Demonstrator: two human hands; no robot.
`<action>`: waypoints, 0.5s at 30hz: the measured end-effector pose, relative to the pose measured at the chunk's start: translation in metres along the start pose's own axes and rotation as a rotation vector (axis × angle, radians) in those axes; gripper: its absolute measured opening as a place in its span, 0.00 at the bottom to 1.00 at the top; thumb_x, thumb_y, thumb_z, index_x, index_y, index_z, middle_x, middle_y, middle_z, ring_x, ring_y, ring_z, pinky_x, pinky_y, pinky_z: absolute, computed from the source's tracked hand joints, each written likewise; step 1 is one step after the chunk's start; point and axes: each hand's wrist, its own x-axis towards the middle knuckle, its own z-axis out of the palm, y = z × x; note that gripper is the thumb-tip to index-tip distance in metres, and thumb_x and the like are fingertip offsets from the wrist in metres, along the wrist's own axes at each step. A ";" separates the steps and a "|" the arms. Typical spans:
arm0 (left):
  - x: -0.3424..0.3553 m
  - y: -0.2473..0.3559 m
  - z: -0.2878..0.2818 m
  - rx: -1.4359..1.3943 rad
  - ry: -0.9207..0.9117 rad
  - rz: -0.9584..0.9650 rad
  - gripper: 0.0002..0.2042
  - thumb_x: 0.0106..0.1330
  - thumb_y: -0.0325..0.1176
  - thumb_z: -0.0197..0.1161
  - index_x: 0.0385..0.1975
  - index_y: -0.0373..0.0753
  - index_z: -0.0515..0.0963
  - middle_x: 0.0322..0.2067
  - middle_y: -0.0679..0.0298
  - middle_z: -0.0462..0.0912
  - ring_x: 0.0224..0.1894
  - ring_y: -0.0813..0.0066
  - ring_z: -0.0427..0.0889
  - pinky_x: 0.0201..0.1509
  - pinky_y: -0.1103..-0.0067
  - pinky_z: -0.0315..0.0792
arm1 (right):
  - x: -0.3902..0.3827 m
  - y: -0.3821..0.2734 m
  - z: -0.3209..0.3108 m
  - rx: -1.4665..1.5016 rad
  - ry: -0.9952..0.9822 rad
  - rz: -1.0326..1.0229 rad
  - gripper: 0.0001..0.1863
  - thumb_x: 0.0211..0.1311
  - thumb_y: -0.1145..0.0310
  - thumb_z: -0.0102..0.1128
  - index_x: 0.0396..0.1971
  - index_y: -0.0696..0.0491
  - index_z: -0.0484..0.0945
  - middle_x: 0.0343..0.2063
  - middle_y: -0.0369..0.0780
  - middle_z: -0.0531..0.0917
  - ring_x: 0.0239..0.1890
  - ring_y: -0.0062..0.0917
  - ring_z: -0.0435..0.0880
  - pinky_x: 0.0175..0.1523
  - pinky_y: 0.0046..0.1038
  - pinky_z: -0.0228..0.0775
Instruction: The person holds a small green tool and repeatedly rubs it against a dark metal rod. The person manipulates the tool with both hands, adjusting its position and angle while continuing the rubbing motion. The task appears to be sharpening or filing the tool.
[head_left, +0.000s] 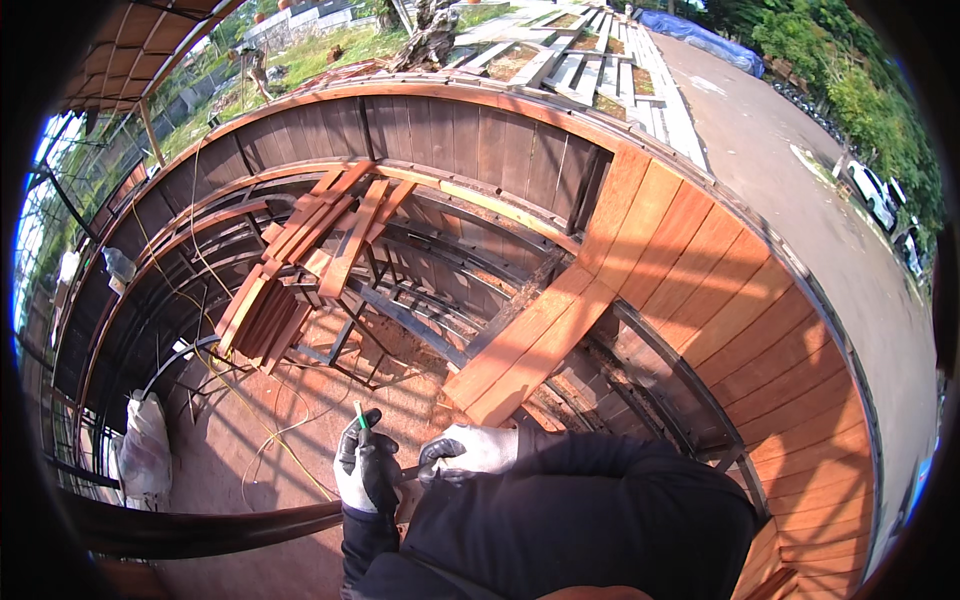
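Observation:
My left hand, in a white and black work glove, is closed around a slim green pencil-like stick with a pale tip that points up. Beside it on the right, my right hand wears a matching glove. Its fingers are curled in at the front of my body, and whatever they grip is hidden. A dark curved rail runs in from the left and passes behind my left hand. Just beyond my right hand lie two reddish wooden boards on a dark metal frame.
Reddish planks cover the curved top on the right. Loose boards are piled on a metal frame ahead. A yellow cord crosses the floor near a white sack. Beyond the curved wall runs a paved road.

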 end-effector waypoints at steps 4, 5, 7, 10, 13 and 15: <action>-0.001 0.003 0.009 0.007 -0.036 -0.076 0.22 0.69 0.36 0.59 0.60 0.32 0.69 0.25 0.66 0.78 0.17 0.86 0.70 0.19 0.87 0.62 | -0.001 -0.003 -0.004 0.330 0.069 0.041 0.07 0.68 0.71 0.51 0.39 0.56 0.76 0.23 0.32 0.77 0.20 0.13 0.71 0.27 0.18 0.63; -0.003 0.011 0.016 0.045 0.013 -0.183 0.20 0.70 0.32 0.57 0.59 0.33 0.70 0.25 0.66 0.78 0.18 0.86 0.70 0.20 0.88 0.62 | -0.003 -0.006 -0.002 0.462 0.122 0.045 0.07 0.68 0.71 0.50 0.40 0.56 0.76 0.25 0.32 0.78 0.21 0.13 0.72 0.27 0.17 0.64; -0.004 0.011 0.018 0.039 -0.026 -0.197 0.19 0.72 0.33 0.53 0.59 0.33 0.70 0.26 0.66 0.80 0.18 0.87 0.71 0.21 0.88 0.63 | -0.008 -0.026 -0.006 0.551 0.206 0.020 0.08 0.69 0.72 0.49 0.41 0.56 0.76 0.32 0.38 0.82 0.23 0.13 0.75 0.29 0.16 0.68; -0.011 0.014 0.020 0.149 -0.100 -0.132 0.18 0.72 0.32 0.51 0.59 0.32 0.70 0.28 0.67 0.78 0.21 0.86 0.71 0.26 0.87 0.66 | -0.013 -0.027 -0.004 0.738 0.216 -0.048 0.10 0.71 0.68 0.49 0.44 0.58 0.75 0.38 0.45 0.83 0.25 0.15 0.78 0.30 0.17 0.72; -0.015 0.031 0.021 0.166 -0.192 -0.218 0.21 0.68 0.22 0.47 0.62 0.30 0.66 0.39 0.65 0.80 0.33 0.86 0.76 0.38 0.86 0.70 | -0.012 -0.014 -0.005 0.712 0.217 0.024 0.12 0.71 0.68 0.48 0.45 0.60 0.74 0.38 0.45 0.83 0.22 0.16 0.77 0.26 0.17 0.71; -0.018 0.033 0.019 0.155 -0.201 -0.248 0.21 0.67 0.21 0.50 0.61 0.29 0.68 0.41 0.64 0.81 0.36 0.84 0.77 0.41 0.84 0.72 | -0.010 -0.019 0.007 0.668 0.306 0.081 0.12 0.71 0.70 0.46 0.41 0.62 0.75 0.33 0.50 0.83 0.18 0.16 0.74 0.25 0.20 0.66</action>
